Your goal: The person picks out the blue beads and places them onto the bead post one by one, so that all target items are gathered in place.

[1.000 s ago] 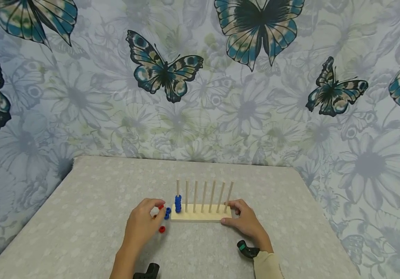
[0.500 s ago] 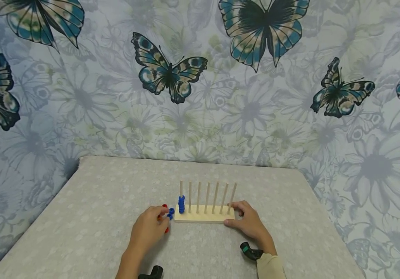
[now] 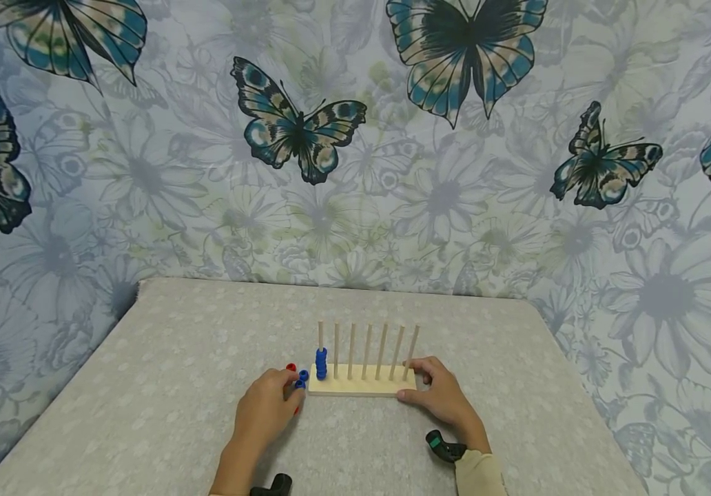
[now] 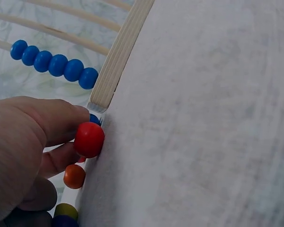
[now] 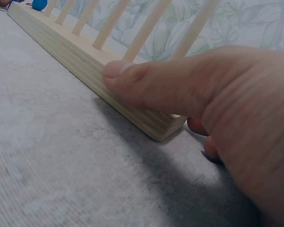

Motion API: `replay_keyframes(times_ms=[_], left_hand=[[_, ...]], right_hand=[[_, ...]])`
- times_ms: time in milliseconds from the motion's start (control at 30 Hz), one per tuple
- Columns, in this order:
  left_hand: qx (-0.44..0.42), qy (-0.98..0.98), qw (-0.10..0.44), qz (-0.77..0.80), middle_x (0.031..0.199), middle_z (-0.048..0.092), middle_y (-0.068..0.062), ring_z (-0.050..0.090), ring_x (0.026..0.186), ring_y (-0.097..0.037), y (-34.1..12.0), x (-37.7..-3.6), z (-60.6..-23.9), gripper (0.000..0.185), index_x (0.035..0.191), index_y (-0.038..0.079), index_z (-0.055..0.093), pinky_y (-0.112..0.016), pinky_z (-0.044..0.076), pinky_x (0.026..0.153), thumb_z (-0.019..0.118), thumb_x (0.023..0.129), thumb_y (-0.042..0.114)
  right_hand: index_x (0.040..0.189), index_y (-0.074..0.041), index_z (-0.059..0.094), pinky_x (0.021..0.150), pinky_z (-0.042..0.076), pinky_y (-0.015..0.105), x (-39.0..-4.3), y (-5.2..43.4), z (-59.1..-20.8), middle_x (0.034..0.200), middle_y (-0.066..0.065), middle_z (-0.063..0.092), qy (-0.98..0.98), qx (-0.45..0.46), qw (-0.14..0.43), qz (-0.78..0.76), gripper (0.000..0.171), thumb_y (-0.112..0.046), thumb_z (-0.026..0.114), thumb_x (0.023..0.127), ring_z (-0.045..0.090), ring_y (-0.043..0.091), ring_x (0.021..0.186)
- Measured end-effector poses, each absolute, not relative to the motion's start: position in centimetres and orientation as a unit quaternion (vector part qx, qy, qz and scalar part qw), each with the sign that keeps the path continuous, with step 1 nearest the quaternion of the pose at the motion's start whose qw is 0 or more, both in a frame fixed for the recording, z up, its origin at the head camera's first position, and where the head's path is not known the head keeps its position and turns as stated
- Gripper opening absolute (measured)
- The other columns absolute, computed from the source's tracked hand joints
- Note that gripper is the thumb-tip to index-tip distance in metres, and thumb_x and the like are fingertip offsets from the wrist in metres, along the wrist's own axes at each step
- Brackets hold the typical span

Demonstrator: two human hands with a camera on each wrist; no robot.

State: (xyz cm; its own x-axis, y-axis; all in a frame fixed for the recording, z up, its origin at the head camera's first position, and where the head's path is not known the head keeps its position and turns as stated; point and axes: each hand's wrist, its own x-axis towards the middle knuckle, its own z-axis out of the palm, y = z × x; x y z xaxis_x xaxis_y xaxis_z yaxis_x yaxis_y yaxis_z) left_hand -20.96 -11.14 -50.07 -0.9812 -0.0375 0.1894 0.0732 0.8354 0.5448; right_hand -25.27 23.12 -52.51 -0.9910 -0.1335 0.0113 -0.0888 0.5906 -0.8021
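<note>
A pale wooden base (image 3: 360,386) with several upright pegs stands on the table. A stack of blue beads (image 3: 321,363) sits on its leftmost peg (image 4: 54,64). My left hand (image 3: 266,408) lies at the base's left end, its curled fingers pinching a red bead (image 4: 89,139) against the cloth. Loose beads lie around it: red (image 3: 291,367), blue (image 3: 302,377), orange (image 4: 74,176) and yellowish (image 4: 66,209). My right hand (image 3: 441,395) grips the base's right end (image 5: 146,120), the thumb (image 5: 146,82) on its front face and the other fingers behind.
The table (image 3: 145,413) wears a grey patterned cloth; its edges run left, right and back. Butterfly-print fabric (image 3: 355,172) hangs behind. Black wrist-camera mounts (image 3: 443,446) show near the bottom edge.
My left hand has slid forward and right toward the base's left end, covering some loose beads. My right hand keeps its hold on the base.
</note>
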Motion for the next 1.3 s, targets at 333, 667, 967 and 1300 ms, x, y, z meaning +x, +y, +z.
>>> replay_keyframes(times_ms=[333, 667, 967, 1300], left_hand=[[-0.010, -0.958, 0.099, -0.268, 0.098, 0.072, -0.005, 0.057, 0.069, -0.010, -10.74, -21.07, -50.15, 0.031, 0.110, 0.013, 0.076, -0.027, 0.041, 0.051, 0.079, 0.083, 0.029], [-0.007, -0.962, 0.097, -0.256, 0.087, 0.068, -0.003, 0.046, 0.060, -0.010, -10.46, -21.21, -50.17, 0.032, 0.110, 0.011, 0.076, -0.027, 0.034, 0.046, 0.080, 0.083, 0.028], [0.003, -0.962, 0.095, -0.258, 0.091, 0.070, -0.005, 0.049, 0.062, -0.010, -10.43, -21.10, -50.05, 0.033, 0.110, 0.009, 0.076, -0.027, 0.035, 0.046, 0.080, 0.083, 0.027], [0.006, -0.962, 0.100, -0.256, 0.083, 0.067, -0.001, 0.049, 0.061, -0.010, -10.52, -20.95, -50.12, 0.030, 0.106, 0.009, 0.078, -0.026, 0.038, 0.047, 0.081, 0.082, 0.026]], right_hand=[[0.121, -0.030, 0.068, 0.081, 0.040, 0.029, -25.29, 23.20, -52.37, 0.108, -0.006, 0.058, 0.894, -0.059, 0.019, -0.443, 0.056, -0.040, 0.091, 0.070, 0.046, 0.015, 0.094], [0.120, -0.028, 0.068, 0.080, 0.040, 0.028, -25.38, 23.31, -52.23, 0.105, -0.005, 0.058, 0.894, -0.062, 0.018, -0.444, 0.057, -0.041, 0.091, 0.070, 0.046, 0.015, 0.093], [0.120, -0.030, 0.068, 0.079, 0.039, 0.028, -25.41, 23.35, -52.46, 0.105, -0.005, 0.057, 0.893, -0.067, 0.017, -0.444, 0.056, -0.042, 0.090, 0.070, 0.045, 0.015, 0.092], [0.121, -0.028, 0.068, 0.080, 0.039, 0.029, -25.25, 23.15, -52.47, 0.104, -0.005, 0.057, 0.895, -0.067, 0.021, -0.441, 0.057, -0.041, 0.090, 0.071, 0.045, 0.015, 0.093]])
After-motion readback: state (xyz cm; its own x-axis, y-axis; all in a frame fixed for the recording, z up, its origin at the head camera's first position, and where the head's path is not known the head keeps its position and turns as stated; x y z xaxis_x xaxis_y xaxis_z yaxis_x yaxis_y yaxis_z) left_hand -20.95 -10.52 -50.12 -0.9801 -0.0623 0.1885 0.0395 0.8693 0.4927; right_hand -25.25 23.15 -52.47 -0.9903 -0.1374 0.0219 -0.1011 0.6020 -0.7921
